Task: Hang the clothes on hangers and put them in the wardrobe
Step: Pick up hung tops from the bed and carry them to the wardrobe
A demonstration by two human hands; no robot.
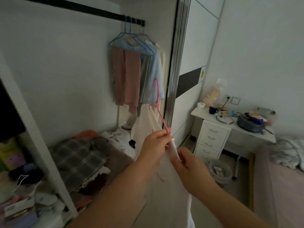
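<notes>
1. Both hands worked one cream garment (pixel 143 129) in front of the open wardrobe: the left hand (pixel 154 145) pinched the pink hanger (pixel 158 111) together with the cloth, and the right hand (pixel 189 165) gripped a bunched strap.
2. The hanger hung tilted, well below the rail (pixel 82 9) (blue hangers (pixel 131 41) crowded the rail's right end).
3. Risk, as I judged it: the strap could slip off the sloping arm, dropping the garment onto the clothes pile (pixel 85 155).

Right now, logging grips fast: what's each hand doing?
Left hand: pinches the pink hanger and the white garment.
Right hand: grips the white garment's edge.
</notes>
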